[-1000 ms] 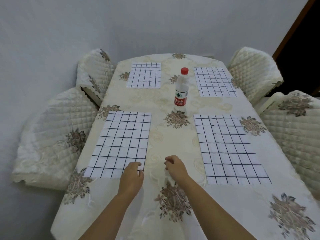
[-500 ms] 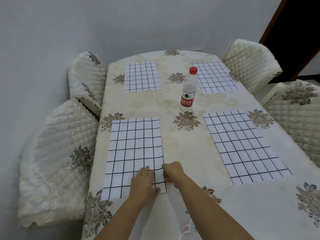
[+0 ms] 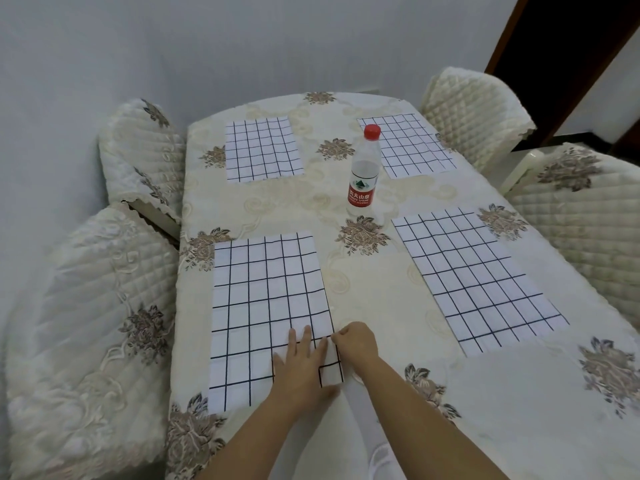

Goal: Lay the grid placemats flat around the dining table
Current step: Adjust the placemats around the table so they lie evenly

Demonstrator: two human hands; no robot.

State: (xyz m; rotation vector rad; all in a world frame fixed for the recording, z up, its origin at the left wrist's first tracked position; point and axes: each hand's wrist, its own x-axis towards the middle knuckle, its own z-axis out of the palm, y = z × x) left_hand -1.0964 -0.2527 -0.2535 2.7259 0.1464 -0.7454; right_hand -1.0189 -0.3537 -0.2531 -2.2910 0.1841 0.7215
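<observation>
Pressing hand: the left hand (image 3: pixel 301 362) is laid flat, fingers straight, on the lower-right corner of the near-left placemat (image 3: pixel 263 299), low in the frame just left of centre.
Pinching hand: the right hand (image 3: pixel 358 344) is curled at that mat's right edge, and the edge looks to be nipped between thumb and forefinger.
Mat risk: if the edge gets tugged while the corner is pinned, a ripple or a skew could be left in it, tbh. The mat looks pretty thin.
Cloth risk: the tablecloth (image 3: pixel 349 278) looks glossy and loose, so it could get dragged and bunched, and the other mats shifted along with it.
Near-right placemat (image 3: pixel 478 282): laid flat at centre right, well apart from both hands.
Bottle risk: a red-capped water bottle (image 3: pixel 363 174) is stood upright between the four mats. It could be tipped by a yanked cloth or an arm reached across.
Far mats: the far-left placemat (image 3: pixel 263 150) and far-right placemat (image 3: pixel 412 150) are laid flat at upper centre.
Surface: a cream cloth printed with brown flowers, draped over the edges.
Room: quilted chair covers (image 3: pixel 93 306) are seen on both sides, with a plain pale wall (image 3: pixel 173 46) behind and a dark doorway (image 3: pixel 568 46) at upper right.
</observation>
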